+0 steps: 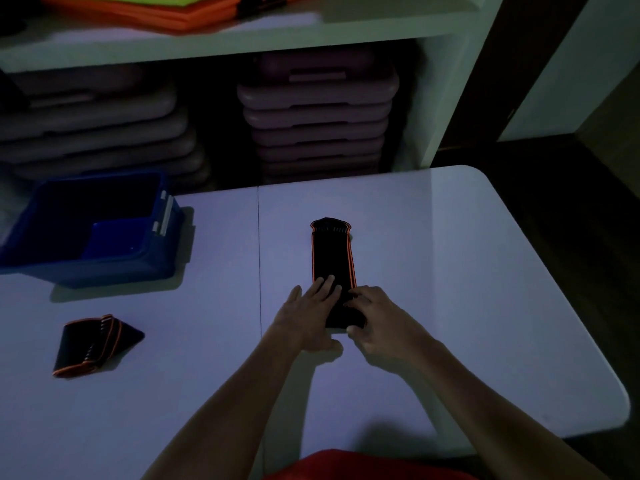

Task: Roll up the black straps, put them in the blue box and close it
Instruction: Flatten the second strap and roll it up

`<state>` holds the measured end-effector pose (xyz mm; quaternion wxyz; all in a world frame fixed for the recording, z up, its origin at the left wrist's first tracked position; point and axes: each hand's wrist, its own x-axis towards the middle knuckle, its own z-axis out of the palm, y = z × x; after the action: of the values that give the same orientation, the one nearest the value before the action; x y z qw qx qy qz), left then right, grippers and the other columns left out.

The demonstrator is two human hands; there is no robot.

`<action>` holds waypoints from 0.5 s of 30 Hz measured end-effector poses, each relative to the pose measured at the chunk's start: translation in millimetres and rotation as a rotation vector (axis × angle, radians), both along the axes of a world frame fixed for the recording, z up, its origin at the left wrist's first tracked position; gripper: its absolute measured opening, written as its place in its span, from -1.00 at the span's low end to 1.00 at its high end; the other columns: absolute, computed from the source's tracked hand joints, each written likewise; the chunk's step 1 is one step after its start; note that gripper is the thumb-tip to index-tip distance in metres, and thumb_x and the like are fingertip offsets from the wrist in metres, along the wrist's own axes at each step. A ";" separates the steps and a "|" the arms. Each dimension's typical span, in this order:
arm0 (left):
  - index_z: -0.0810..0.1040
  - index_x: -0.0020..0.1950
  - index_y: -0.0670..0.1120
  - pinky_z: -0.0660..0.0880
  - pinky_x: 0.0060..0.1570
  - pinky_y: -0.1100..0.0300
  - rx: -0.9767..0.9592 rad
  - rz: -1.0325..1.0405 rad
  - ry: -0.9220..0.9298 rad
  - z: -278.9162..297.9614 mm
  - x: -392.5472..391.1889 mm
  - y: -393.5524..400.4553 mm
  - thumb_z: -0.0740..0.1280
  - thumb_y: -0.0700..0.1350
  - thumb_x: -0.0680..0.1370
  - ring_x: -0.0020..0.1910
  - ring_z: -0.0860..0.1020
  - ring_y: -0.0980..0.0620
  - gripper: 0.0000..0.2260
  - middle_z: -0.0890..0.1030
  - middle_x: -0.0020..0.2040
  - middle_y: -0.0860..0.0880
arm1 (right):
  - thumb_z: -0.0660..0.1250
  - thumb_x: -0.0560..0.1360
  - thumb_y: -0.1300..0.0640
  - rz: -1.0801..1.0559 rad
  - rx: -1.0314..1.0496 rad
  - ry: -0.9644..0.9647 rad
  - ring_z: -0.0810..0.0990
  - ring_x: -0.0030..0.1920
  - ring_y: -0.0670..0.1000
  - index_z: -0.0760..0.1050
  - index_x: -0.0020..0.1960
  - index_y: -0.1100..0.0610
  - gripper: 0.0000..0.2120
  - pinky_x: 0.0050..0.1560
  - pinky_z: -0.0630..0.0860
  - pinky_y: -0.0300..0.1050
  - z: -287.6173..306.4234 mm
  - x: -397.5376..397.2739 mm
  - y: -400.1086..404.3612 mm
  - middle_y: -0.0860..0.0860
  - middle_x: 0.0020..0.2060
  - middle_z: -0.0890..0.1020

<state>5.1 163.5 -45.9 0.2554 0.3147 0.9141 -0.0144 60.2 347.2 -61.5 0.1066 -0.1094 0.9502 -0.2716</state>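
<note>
A black strap with orange edging (331, 252) lies flat on the white table (450, 271), running away from me. Its near end is curled into a small roll under my fingers. My left hand (308, 315) presses on the strap's left side with its fingers spread over the roll. My right hand (375, 318) grips the roll's right end with curled fingers. A second black strap with orange edging (95, 344) lies folded at the table's left. The blue box (86, 233) stands open at the far left; its dark inside shows no clear contents.
White shelves (242, 39) stand behind the table, holding stacks of purplish cases (318, 123) below and orange and green mats (156, 8) on top. The table's rounded right edge drops to a dark floor. Red clothing (346, 467) shows at the bottom.
</note>
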 end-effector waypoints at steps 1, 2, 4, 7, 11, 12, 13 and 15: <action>-0.18 0.61 -0.04 -0.07 0.52 -0.13 -0.004 0.002 -0.001 -0.1 -1.1 1.1 0.33 0.26 0.46 0.60 -0.18 -0.03 -0.05 -0.25 0.61 -0.04 | 0.31 0.53 -0.03 0.007 0.001 -0.013 0.34 0.36 -0.02 0.44 0.36 0.07 -0.57 0.25 0.49 -0.01 0.7 -0.8 0.0 -0.05 0.34 0.42; -0.16 0.61 -0.03 -0.05 0.52 -0.14 0.000 0.008 0.000 0.6 -2.6 1.8 0.33 0.27 0.47 0.60 -0.17 -0.03 -0.06 -0.25 0.61 -0.03 | 0.31 0.53 -0.02 0.011 0.001 -0.024 0.35 0.35 -0.01 0.45 0.34 0.08 -0.59 0.25 0.49 0.00 1.8 -1.8 -0.3 -0.04 0.31 0.45; -0.10 0.61 -0.03 0.00 0.52 -0.14 0.040 0.029 -0.006 2.3 -4.7 2.5 0.34 0.23 0.48 0.60 -0.13 -0.03 -0.11 -0.20 0.62 -0.04 | 0.30 0.55 0.01 0.012 0.016 -0.056 0.38 0.32 0.00 0.46 0.32 0.10 -0.63 0.24 0.48 -0.01 3.9 -4.9 -0.9 -0.01 0.27 0.48; 0.25 0.50 -0.05 0.30 0.40 -0.03 0.259 0.163 0.018 1.4 -5.5 1.6 0.44 0.10 0.44 0.49 0.28 -0.11 -0.30 0.24 0.54 -0.08 | 0.22 0.60 0.02 0.014 0.085 -0.075 0.43 0.22 0.05 0.49 0.24 0.12 -0.72 0.12 0.52 0.00 9.1 -12.9 -1.5 0.03 0.15 0.50; 0.53 0.15 -0.09 0.53 0.03 0.02 0.395 0.291 0.078 1.8 -6.5 1.1 0.43 0.07 0.40 0.06 0.55 -0.10 -0.61 0.53 0.11 -0.05 | 0.24 0.56 0.05 0.026 0.161 -0.102 0.49 0.02 0.10 0.51 0.07 0.14 -0.81 -0.10 0.53 0.03 15.5 -30.3 -4.2 0.07 -0.01 0.50; 0.55 0.13 -0.09 0.54 0.02 0.02 0.400 0.313 0.054 2.8 -6.4 1.6 0.40 0.07 0.41 0.05 0.56 -0.10 -0.63 0.55 0.09 -0.06 | 0.26 0.53 0.06 0.026 0.166 -0.112 0.52 -0.01 0.12 0.52 0.04 0.12 -0.84 -0.12 0.54 0.03 16.4 -34.5 -5.3 0.08 -0.02 0.52; 0.56 0.13 -0.09 0.54 0.02 0.02 0.403 0.336 0.037 3.6 -6.9 2.3 0.37 0.07 0.42 0.04 0.57 -0.10 -0.64 0.55 0.08 -0.07 | 0.26 0.52 0.06 0.017 0.159 -0.120 0.56 -0.05 0.13 0.51 0.01 0.08 -0.87 -0.14 0.56 0.05 17.2 -38.1 -6.5 0.08 -0.05 0.54; 0.55 0.14 -0.09 0.55 0.03 0.02 0.400 0.377 0.015 5.7 -8.2 3.4 0.31 0.08 0.46 0.03 0.58 -0.11 -0.65 0.55 0.09 -0.08 | 0.25 0.50 0.08 -0.025 0.113 -0.128 0.60 -0.15 0.13 0.45 0.01 0.02 -0.90 -0.18 0.59 0.07 18.8 -41.6 -8.5 0.06 -0.13 0.58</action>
<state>-3.0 166.9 -40.2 0.1794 0.1829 0.9432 0.2117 18.6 338.7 -42.7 0.1696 -0.0736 0.9565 -0.2254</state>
